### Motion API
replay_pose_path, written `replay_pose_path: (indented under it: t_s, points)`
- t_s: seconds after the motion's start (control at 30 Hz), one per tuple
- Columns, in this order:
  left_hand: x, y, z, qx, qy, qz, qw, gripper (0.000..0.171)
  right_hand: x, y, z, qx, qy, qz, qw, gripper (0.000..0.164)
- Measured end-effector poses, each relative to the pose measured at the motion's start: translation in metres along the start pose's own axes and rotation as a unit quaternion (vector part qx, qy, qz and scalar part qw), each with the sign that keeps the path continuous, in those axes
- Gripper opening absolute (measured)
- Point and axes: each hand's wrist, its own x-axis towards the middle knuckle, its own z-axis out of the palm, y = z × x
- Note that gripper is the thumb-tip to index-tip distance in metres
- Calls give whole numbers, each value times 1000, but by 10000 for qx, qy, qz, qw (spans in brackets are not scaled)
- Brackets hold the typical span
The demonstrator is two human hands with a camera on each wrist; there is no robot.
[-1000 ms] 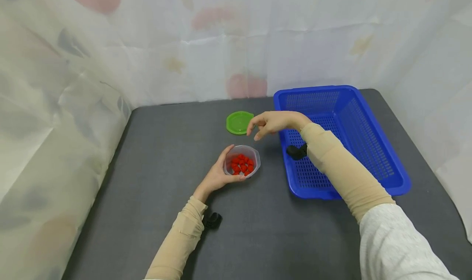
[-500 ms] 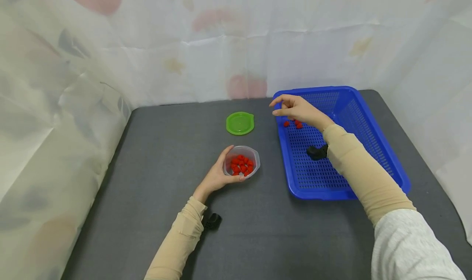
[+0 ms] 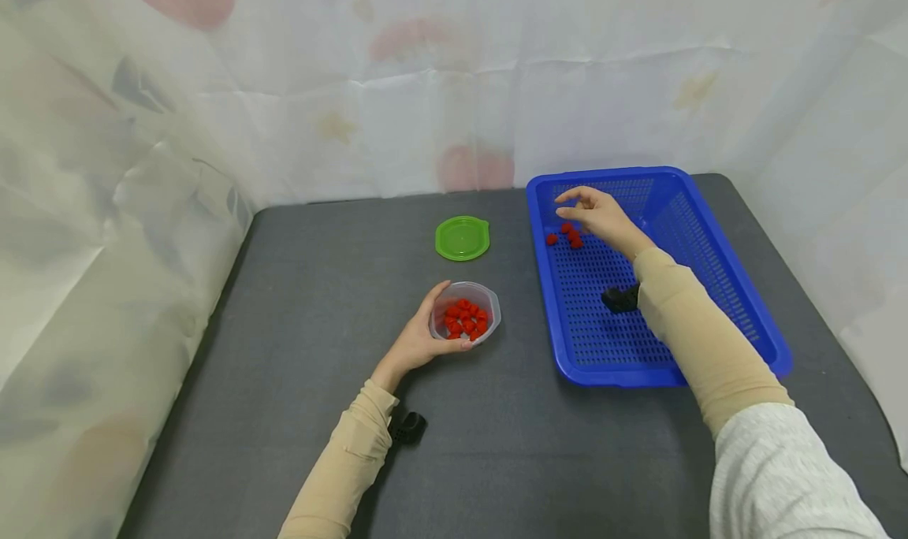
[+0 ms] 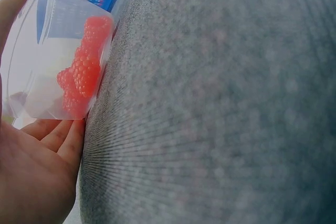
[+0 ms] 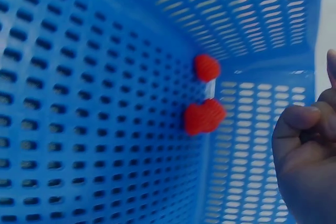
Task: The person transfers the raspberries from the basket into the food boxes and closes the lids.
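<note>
My left hand (image 3: 418,326) grips a clear plastic tub (image 3: 489,296) from its left side, thumb in front and fingers behind. Red raspberries (image 3: 464,317) cover its bottom; the left wrist view shows more raspberries (image 4: 86,69) through the wall, with the tub low at the grey tabletop. Over the far left part of the blue basket (image 3: 567,358), my right hand (image 3: 599,217) hovers with a gap between thumb and index finger, and nothing shows between them. Below it lie several raspberries (image 3: 574,238), also visible as red raspberries (image 5: 205,116) by the basket wall in the right wrist view.
A green lid (image 3: 462,238) lies flat on the grey table (image 3: 319,326) behind the tub, left of the basket. Pale patterned sheets (image 3: 319,121) hang at the back and both sides. A black wrist camera (image 3: 620,299) sits under the right forearm.
My right hand has moved right from beside the lid to above the basket, uncovering several raspberries there. The left hand and the tub have stayed in place.
</note>
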Motion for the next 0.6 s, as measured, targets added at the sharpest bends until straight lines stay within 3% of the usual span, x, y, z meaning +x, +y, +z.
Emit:
replay_pose_path:
  t_s: [0.2,0.6]
  points:
    - [0,1,0,1,-11,9,10000,99,6,24,-2,-294,139,357,9988,43]
    - [0,0,-1,-24,1,62,10000,98,5,40,-1,-1195,273,702,9900,36]
